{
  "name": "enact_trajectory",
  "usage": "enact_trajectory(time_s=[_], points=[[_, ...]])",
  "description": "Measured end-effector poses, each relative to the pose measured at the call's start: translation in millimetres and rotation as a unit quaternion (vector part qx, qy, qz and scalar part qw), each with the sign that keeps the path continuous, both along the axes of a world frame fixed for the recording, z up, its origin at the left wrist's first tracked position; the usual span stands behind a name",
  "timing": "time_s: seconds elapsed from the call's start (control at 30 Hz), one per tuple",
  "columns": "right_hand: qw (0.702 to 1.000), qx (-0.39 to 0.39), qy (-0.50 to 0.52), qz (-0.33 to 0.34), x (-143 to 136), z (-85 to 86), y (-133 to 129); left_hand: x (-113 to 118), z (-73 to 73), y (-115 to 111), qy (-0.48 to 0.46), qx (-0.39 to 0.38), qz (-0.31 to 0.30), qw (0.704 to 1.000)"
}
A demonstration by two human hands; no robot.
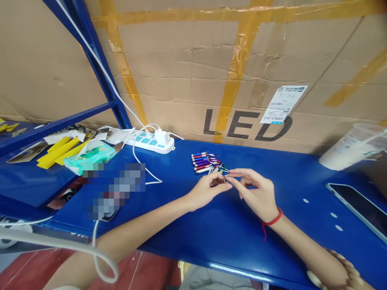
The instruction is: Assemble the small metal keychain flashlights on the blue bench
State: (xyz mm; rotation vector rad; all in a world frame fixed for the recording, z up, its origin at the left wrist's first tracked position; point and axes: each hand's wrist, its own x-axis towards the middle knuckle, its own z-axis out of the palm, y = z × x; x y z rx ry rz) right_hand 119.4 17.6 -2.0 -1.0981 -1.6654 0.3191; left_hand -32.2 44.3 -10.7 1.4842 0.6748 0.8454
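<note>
My left hand (208, 188) pinches a small shiny metal piece (225, 181) between thumb and forefinger. From the right, the thumb and fingertips of my right hand (254, 191) close on the same piece, and a red string hangs at that wrist. What kind of piece it is cannot be made out, since the fingers cover most of it. Just behind my hands lies a row of small metallic pen-like keychain lights (203, 162) in blue, purple, red and silver. Coloured clips, one of them a green carabiner (223, 166), show at their right ends, partly hidden by my fingers.
Behind the blue table (181, 235) stands a large cardboard box (181, 72). A white power strip (155, 144) with cables, a tissue pack (89, 156) and yellow tubes (57, 152) lie left. At right are a plastic cup (347, 149) and a phone (359, 207).
</note>
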Motion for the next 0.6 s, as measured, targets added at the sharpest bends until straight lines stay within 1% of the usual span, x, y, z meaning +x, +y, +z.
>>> enact_trajectory(time_s=[0.23, 0.33, 0.43, 0.5, 0.6], points=[[0.999, -0.026, -0.025, 0.017, 0.4, -1.1, 0.1, -0.8, -1.7, 2.0, 0.0, -0.02, 0.02, 1.0], [1.0, -0.024, -0.011, -0.001, 1.8, -0.6, 1.9, -1.2, 0.0, 3.8, -0.009, -0.035, 0.04, 0.999], [0.999, -0.019, 0.017, -0.03, 3.4, 1.3, 4.2, -1.8, 3.4, 5.6, -0.002, -0.052, 0.075, 0.996], [0.999, -0.018, 0.028, -0.037, 4.7, 2.4, 6.0, -2.6, 5.3, 6.7, -0.003, -0.048, 0.082, 0.995], [0.999, -0.01, 0.005, -0.032, 7.1, 2.9, 8.8, -4.3, 6.6, 8.4, 0.009, -0.033, 0.088, 0.995]])
